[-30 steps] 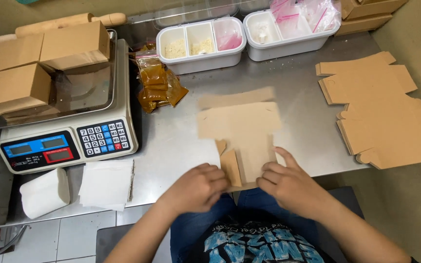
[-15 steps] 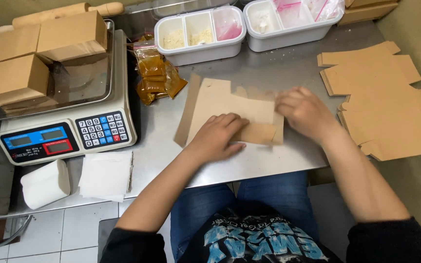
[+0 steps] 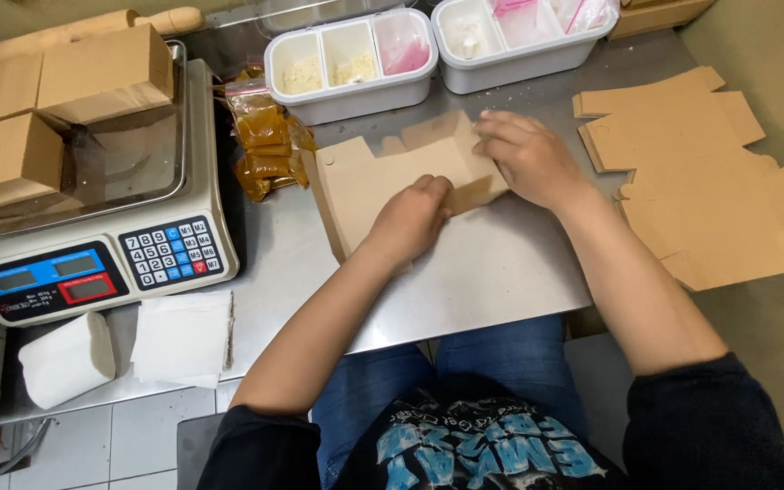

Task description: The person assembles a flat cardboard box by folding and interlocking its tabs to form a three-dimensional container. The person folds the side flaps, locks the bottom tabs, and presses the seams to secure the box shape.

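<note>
both hands press a cardboard box blank (image 3: 383, 177) flat on the bench (image 3: 501, 263); left hand (image 3: 410, 218) central, right hand (image 3: 524, 159) pinching its far-right flap; long axis crosswise.

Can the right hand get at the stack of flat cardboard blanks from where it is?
Probably yes. The right hand rests on the half-folded box, and the blanks lie just beside it on the table, with nothing between.

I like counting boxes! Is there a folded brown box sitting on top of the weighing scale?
Yes, folded brown boxes are stacked on the weighing scale, left of the hands.
</note>
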